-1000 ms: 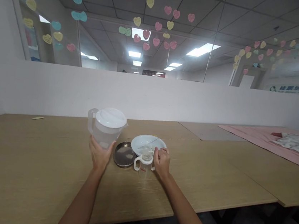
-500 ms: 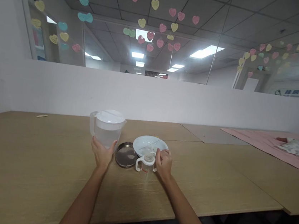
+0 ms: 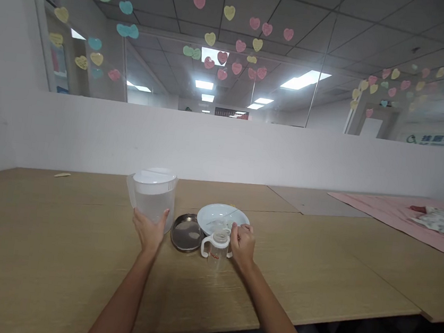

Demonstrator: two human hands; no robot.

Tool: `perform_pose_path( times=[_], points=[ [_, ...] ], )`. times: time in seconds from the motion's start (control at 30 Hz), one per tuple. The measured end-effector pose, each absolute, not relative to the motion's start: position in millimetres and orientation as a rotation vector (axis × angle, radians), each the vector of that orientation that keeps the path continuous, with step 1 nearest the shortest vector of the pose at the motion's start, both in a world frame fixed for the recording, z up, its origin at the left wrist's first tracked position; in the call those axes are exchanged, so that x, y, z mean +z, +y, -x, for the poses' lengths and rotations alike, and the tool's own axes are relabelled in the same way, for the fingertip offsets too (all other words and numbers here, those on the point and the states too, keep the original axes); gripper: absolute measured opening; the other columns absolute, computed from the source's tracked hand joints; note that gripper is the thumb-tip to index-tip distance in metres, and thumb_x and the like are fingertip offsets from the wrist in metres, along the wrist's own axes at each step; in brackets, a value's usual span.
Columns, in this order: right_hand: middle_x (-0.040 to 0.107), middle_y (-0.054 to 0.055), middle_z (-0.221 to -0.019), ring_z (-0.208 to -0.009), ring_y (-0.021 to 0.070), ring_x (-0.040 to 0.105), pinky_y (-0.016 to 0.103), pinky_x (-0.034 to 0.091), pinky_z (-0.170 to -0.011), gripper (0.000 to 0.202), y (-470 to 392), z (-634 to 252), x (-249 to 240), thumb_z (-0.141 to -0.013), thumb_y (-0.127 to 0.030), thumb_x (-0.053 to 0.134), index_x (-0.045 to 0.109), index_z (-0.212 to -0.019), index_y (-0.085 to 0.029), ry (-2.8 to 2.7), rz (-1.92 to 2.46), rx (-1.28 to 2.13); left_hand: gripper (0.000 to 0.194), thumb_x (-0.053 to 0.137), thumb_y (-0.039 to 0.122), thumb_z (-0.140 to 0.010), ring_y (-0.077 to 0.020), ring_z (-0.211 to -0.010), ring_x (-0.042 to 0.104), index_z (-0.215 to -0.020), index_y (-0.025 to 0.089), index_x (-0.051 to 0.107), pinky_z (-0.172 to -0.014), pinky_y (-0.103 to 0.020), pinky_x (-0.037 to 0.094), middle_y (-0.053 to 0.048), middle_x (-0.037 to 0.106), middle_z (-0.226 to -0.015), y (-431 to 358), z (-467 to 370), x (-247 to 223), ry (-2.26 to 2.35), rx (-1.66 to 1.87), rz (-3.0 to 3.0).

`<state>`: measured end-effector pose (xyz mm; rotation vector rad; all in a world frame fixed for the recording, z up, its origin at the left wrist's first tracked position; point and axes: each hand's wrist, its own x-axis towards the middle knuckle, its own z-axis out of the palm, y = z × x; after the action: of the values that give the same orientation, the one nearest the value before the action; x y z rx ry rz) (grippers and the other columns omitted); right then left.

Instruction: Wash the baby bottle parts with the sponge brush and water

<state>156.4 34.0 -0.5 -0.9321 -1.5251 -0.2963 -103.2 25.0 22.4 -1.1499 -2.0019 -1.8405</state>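
Note:
A translucent plastic pitcher [image 3: 154, 201] with a white lid stands upright at the left, its handle on the far left side. My left hand [image 3: 150, 230] grips it low on the near side, thumb on the right. My right hand [image 3: 243, 241] is closed around the right handle of a clear baby bottle [image 3: 217, 259]. The bottle is upright, has two white handles and red marks, and its top is uncovered. Just behind it is a white bowl [image 3: 209, 210] with clear items inside that I cannot make out. Between pitcher and bottle lies a round metal pan [image 3: 187, 234].
The wooden table [image 3: 75, 257] runs up to a white wall with glass above it. A pink cloth [image 3: 377, 208] with a patterned fabric on it covers the far right. A small flat piece [image 3: 62, 175] lies at the back left.
My left hand has shifted the pitcher a little to the left and turned it slightly. My right hand and the bottle have stayed in place.

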Motion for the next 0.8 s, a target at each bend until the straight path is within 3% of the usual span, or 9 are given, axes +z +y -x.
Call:
perform_pose_path(
  times=[0.13,0.3,0.37,0.53,0.63,0.7,0.8],
  points=[
    [0.037,-0.005,-0.045,-0.047,0.0102,0.033,0.028,0.036,-0.073,0.046,32.8,-156.2,-0.5,-0.092,-0.029,0.034,0.035,-0.047,-0.021,-1.518,0.943,-0.263,0.101,0.064,0.054,-0.07,-0.0386,-0.13,0.028,-0.14,0.002,0.013,-0.105,-0.054,0.029,-0.029,0.03,-0.138,23.0,100.7,25.1,-2.034,-1.795,1.186],
    [0.054,0.0,-0.056,-0.06,0.0131,0.048,0.028,0.034,-0.072,0.044,28.4,-159.5,3.3,-0.093,-0.033,0.03,0.05,-0.057,-0.019,-1.415,1.016,-0.143,0.101,0.058,0.054,-0.075,-0.0401,-0.136,0.011,-0.142,0.003,0.002,-0.104,-0.065,0.013,-0.03,0.013,-0.145,14.5,87.5,34.7,-1.875,-1.646,1.203],
    [0.058,0.002,-0.063,-0.067,0.0148,0.051,0.028,0.034,-0.074,0.043,29.5,-163.3,4.1,-0.093,-0.036,0.028,0.053,-0.062,-0.018,-1.281,1.065,-0.079,0.088,0.054,0.049,-0.08,-0.0356,-0.136,0.016,-0.142,0.006,0.009,-0.108,-0.06,0.014,-0.026,0.02,-0.145,10.3,76.6,37.5,-1.665,-1.625,1.316],
    [0.064,0.007,-0.08,-0.079,0.0187,0.056,0.029,0.037,-0.076,0.041,44.9,-176.6,-3.8,-0.09,-0.035,0.024,0.058,-0.074,-0.018,-0.913,1.29,0.049,0.038,0.04,0.032,-0.091,-0.0256,-0.124,0.042,-0.126,0.016,0.045,-0.109,-0.05,0.022,-0.013,0.05,-0.128,7.6,42.3,27.5,-1.332,-1.327,1.937],
    [0.064,0.01,-0.094,-0.087,0.0212,0.058,0.029,0.038,-0.074,0.032,56.4,-181.6,-14.2,-0.084,-0.028,0.034,0.058,-0.099,-0.015,-0.84,1.537,0.139,0.032,0.035,0.026,-0.092,-0.0221,-0.117,0.05,-0.118,0.018,0.052,-0.108,-0.048,0.026,-0.009,0.058,-0.12,10.1,28.0,17.4,-1.217,-1.103,2.22],
    [0.063,0.011,-0.101,-0.093,0.0228,0.058,0.029,0.039,-0.074,0.039,62.2,-181.9,-21.2,-0.078,-0.025,0.043,0.053,-0.113,-0.013,-0.917,1.679,0.177,0.033,0.034,0.025,-0.092,-0.0215,-0.117,0.05,-0.118,0.017,0.053,-0.108,-0.048,0.027,-0.009,0.058,-0.121,11.0,23.1,13.5,-1.183,-1.013,2.316],
    [0.063,0.011,-0.106,-0.096,0.0231,0.058,0.028,0.039,-0.074,0.043,67.9,-179.9,-29.1,-0.074,-0.023,0.051,0.053,-0.116,-0.014,-1.14,1.762,0.213,0.035,0.035,0.023,-0.09,-0.0222,-0.119,0.048,-0.119,0.017,0.054,-0.108,-0.048,0.027,-0.01,0.054,-0.128,10.5,20.4,12.0,-1.183,-0.89,2.412]
  ],
)
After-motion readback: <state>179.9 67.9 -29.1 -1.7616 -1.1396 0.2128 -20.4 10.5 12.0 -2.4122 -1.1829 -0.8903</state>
